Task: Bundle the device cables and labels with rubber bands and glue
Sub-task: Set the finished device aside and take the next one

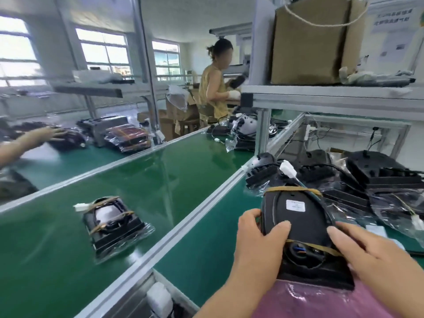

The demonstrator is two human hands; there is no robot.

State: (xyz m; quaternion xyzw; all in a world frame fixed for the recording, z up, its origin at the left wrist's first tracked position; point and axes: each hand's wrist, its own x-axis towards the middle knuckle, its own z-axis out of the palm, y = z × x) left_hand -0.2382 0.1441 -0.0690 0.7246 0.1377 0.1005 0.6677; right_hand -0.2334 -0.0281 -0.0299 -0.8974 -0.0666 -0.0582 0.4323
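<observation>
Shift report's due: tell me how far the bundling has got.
Done: one banded device lies bagged on the green belt. In hand: left hand and right hand grip a black device, labelled, with two rubber bands across it. Left: the pile beside it looks mostly unbanded; no glue shows.

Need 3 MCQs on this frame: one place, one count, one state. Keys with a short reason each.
1. Where does the bagged unit lie?
A. on the green belt
B. on the top shelf
C. inside a cardboard box

2. How many rubber bands show on the held device?
A. none
B. two
C. five

3. How is the held device supported?
A. gripped by both hands
B. gripped by one hand alone
C. lying free on the bench

Keys:
1 A: it rests flat on the belt.
2 B: one band crosses its top, one its lower part.
3 A: left hand and right hand both grip it.
</observation>
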